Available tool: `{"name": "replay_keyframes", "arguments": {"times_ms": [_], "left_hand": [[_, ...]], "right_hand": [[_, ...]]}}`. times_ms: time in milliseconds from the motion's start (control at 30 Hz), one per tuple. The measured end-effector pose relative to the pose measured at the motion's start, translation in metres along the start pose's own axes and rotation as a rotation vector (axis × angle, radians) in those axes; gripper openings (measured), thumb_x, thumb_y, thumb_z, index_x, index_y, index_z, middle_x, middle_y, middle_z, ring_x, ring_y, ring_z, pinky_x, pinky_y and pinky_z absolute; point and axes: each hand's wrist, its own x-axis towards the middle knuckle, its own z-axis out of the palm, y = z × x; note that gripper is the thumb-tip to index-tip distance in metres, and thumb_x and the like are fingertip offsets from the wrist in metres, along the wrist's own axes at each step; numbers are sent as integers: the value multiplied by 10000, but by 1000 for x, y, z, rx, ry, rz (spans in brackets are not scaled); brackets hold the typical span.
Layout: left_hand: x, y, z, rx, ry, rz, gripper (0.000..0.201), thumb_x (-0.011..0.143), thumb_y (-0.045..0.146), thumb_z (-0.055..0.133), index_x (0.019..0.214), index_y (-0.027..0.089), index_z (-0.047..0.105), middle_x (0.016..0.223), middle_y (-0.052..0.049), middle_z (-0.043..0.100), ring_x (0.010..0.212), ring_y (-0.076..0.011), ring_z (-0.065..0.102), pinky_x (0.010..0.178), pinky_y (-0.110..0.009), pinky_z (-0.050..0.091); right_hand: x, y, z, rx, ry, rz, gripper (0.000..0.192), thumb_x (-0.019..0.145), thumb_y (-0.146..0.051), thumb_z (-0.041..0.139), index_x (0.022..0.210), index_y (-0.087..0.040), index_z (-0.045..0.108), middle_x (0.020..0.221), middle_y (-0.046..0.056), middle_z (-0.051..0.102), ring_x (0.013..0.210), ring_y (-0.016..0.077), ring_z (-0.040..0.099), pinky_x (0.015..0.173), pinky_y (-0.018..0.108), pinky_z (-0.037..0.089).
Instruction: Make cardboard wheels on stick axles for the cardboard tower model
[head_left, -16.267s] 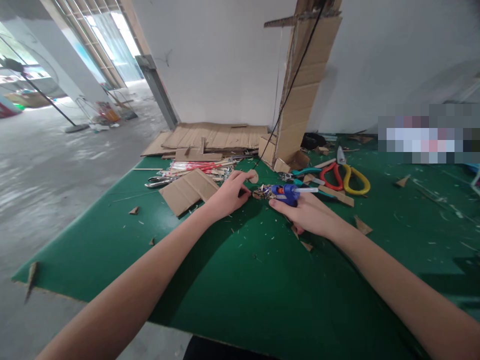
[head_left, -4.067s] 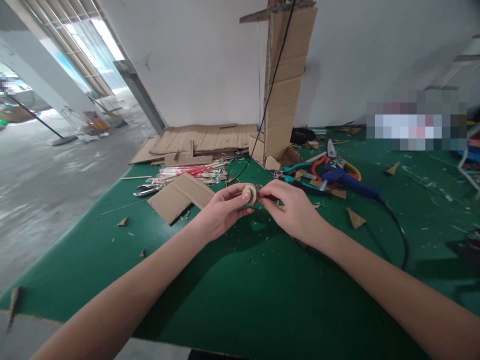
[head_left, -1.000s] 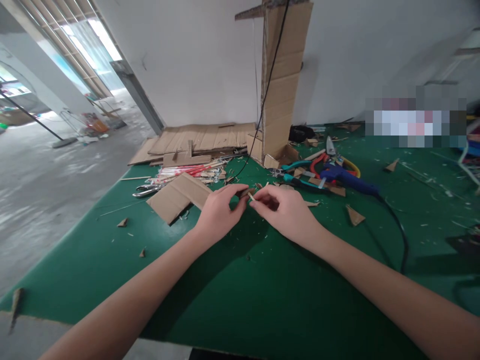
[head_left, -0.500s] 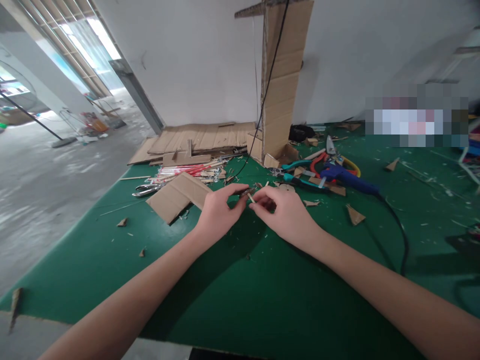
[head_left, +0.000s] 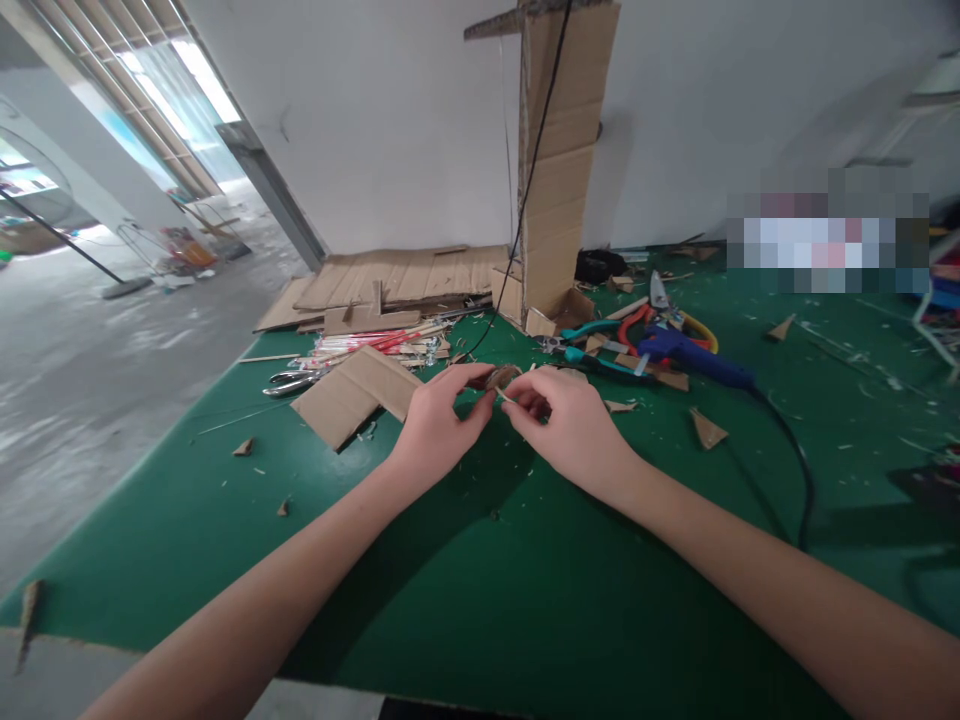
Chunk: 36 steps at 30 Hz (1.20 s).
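My left hand (head_left: 439, 420) is closed in a pinch on a small brown piece (head_left: 501, 377) that looks like cardboard; fingers cover part of it. Facing it, my right hand (head_left: 574, 425) pinches a thin pale wooden stick (head_left: 503, 395), whose end meets or overlaps the brown piece. Whether the two are joined I cannot tell. Both hands are just above the green tabletop (head_left: 480, 600), fingertips almost together. A bent cardboard sheet (head_left: 341, 400) lies beside my left hand.
Behind my right hand lie cutting pliers (head_left: 600, 360) and a blue glue gun (head_left: 694, 357) with its cord. Wrapped sticks (head_left: 367, 342) and scissors (head_left: 292, 380) are at the left. A tall cardboard post (head_left: 559, 180) stands at the back, a black cable (head_left: 536, 150) hanging before it.
The brown piece has turned between my fingers and shows more of its surface. The stick has tilted slightly. Both hands stay in nearly the same place.
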Motion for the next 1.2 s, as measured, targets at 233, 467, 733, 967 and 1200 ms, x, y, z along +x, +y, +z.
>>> {"name": "replay_keyframes", "arguments": {"times_ms": [233,467,733,967,1200], "left_hand": [[1,-1,-1,68,-2,5,244,793,169,545,1028,186,606,994,-54,674,862,-167,625,804,-307,497],[-1,0,0,29,-18,-8,322,770,139,552,1090,171,570,986,-64,671,896,-173,629,842,-316,494],[2,-2,-10,-162,76,-7,121,818,200,531,905,169,610,929,-60,649,888,-170,610,784,-286,491],[4,-5,-15,-336,48,-69,125,856,244,508,778,160,559,683,10,562,612,-98,567,599,-222,465],[2,-4,-15,-342,-23,-89,199,905,265,426,813,161,570,657,17,566,539,-79,555,548,-209,445]], "right_hand": [[0,-2,-1,58,-3,19,40,803,-191,552,784,-200,586,739,16,615,655,137,559,584,270,433],[-1,0,0,7,-10,-19,43,806,-169,543,798,-186,582,748,24,604,651,135,552,579,260,430],[3,15,-8,-189,134,-191,126,852,-110,465,870,-150,584,829,70,562,745,166,538,663,298,447],[4,16,-13,-119,242,-229,118,888,-129,452,872,-157,565,877,74,555,785,150,541,701,283,468],[5,16,-13,-85,223,-210,98,894,-164,474,862,-174,566,849,48,565,768,141,543,673,271,477]]}}
